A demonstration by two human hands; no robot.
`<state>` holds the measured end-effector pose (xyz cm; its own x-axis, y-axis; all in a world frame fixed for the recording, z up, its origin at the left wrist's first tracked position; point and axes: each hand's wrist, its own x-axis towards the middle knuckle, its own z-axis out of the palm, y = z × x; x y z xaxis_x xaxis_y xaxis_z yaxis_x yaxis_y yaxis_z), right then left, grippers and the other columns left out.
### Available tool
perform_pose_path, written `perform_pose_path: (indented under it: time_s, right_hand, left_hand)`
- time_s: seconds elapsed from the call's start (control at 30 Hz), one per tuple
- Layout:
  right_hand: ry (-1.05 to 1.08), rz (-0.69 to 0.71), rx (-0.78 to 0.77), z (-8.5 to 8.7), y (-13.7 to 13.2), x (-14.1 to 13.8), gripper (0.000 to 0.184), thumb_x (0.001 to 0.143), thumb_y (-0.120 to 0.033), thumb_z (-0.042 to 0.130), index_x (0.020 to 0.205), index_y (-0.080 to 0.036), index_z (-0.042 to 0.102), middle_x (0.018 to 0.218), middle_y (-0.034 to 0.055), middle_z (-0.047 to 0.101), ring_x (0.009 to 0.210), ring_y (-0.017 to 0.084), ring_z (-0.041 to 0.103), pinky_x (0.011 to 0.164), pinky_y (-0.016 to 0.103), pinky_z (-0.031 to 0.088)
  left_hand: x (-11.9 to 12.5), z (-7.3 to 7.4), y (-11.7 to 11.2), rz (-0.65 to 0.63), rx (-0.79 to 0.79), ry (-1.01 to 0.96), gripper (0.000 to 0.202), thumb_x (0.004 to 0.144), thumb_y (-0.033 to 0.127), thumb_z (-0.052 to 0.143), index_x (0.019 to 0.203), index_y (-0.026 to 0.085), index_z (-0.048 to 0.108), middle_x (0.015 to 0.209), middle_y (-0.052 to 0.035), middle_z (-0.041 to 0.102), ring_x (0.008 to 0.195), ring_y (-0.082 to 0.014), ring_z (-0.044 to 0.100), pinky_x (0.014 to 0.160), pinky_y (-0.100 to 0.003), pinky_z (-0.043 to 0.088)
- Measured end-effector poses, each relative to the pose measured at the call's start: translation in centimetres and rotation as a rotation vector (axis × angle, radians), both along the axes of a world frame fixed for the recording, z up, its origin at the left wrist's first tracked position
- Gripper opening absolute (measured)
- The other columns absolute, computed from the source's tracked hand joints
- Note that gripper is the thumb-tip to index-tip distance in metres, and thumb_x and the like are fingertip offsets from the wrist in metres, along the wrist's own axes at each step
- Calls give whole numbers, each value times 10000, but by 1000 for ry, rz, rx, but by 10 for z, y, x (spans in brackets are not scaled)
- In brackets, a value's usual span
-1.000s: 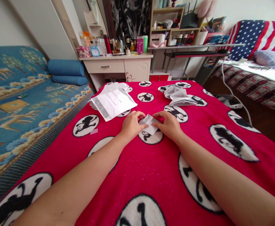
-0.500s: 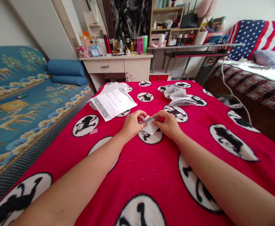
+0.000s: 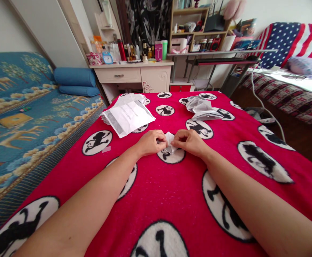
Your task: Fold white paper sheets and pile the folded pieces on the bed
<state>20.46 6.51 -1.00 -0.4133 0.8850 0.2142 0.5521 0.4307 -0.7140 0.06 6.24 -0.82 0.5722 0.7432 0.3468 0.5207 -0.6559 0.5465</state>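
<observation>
A small folded piece of white paper (image 3: 170,137) is between my hands, over a monkey-print circle on the red blanket (image 3: 156,192). My left hand (image 3: 153,142) pinches its left side with thumb and forefinger. On the right side, my right hand (image 3: 188,142) is closed on the paper the same way. My fingers cover much of the paper, so its exact fold cannot be made out. Beyond my left hand lies a stack of printed white sheets (image 3: 129,116). Past my right hand sits a loose pile of folded papers (image 3: 202,108).
A small pale scrap (image 3: 106,149) lies on the blanket at left. Along the left side stands a blue patterned sofa (image 3: 38,117). A white dresser (image 3: 118,74) crowded with bottles and a desk (image 3: 225,52) with shelves stand beyond. A white cable (image 3: 265,107) hangs at right.
Both hands have shifted slightly toward me and pressed down. The grey flap at the paper's top is folded out of sight, and the paper looks smaller. The piles are unmoved.
</observation>
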Motion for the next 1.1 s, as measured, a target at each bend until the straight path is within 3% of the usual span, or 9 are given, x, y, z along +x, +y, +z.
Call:
perform_pose_path:
  time_s: [0.1,0.23,0.4,0.5,0.73,0.83,0.93,1.0,1.1]
  right_hand:
    - [-114,-67,99,2,0,1,201,665,-331,731,770,-170,672,790,25,634,673,132,547,592,245,377]
    - [-323,-204,100,10,-2,-1,411,632,-438,760,957,-207,660,865,32,658,727,159,565,584,253,354]
    - [-493,-346,45,15,-5,-5,380,650,-530,705,886,-235,662,791,28,676,671,178,571,530,264,293]
    - [-379,-389,22,13,-3,-4,220,697,-407,660,812,-220,658,726,21,669,636,164,570,524,261,308]
    - [333,-369,-196,11,-3,-10,170,646,-275,666,764,-170,606,514,-17,570,457,122,500,462,241,359]
    - [518,-341,-184,17,-7,-16,210,695,-363,663,703,-176,568,565,6,590,481,116,509,480,244,402]
    - [604,-401,-76,20,-9,-18,321,790,-492,583,768,-171,577,729,44,641,602,123,560,554,239,452]
    - [608,-449,-47,20,-9,-17,371,786,-528,591,867,-166,601,874,67,661,724,138,596,600,235,472]
    - [652,-330,-203,17,-9,-17,428,741,-540,648,943,-164,614,921,75,678,779,155,623,617,236,495]
  left_hand:
    - [2,-2,1,51,22,61,157,726,287,696,640,164,649,751,-22,637,749,-145,576,694,-251,433]
    - [1,-1,0,51,48,155,187,715,360,725,775,193,667,822,-12,645,808,-156,576,713,-259,421]
    - [8,13,-15,113,152,332,371,722,552,664,848,204,631,897,-34,634,877,-210,572,777,-331,420]
    - [19,19,-26,192,236,431,516,667,673,639,844,188,619,907,-69,624,902,-261,567,822,-400,416]
    - [35,18,-39,334,296,451,383,758,496,635,894,138,635,877,-134,619,848,-293,589,715,-382,431]
    - [32,17,-36,365,303,309,196,822,344,579,823,157,637,821,-104,630,785,-231,594,666,-323,415]
    - [27,17,-29,424,219,-20,263,876,335,510,711,168,627,731,-66,631,726,-181,592,661,-289,419]
    - [26,14,-23,454,4,-330,303,876,391,511,716,165,636,691,-45,635,678,-162,598,621,-266,434]
    - [27,9,-16,483,-448,-727,318,828,454,561,801,152,657,703,-30,658,594,-132,594,505,-226,413]
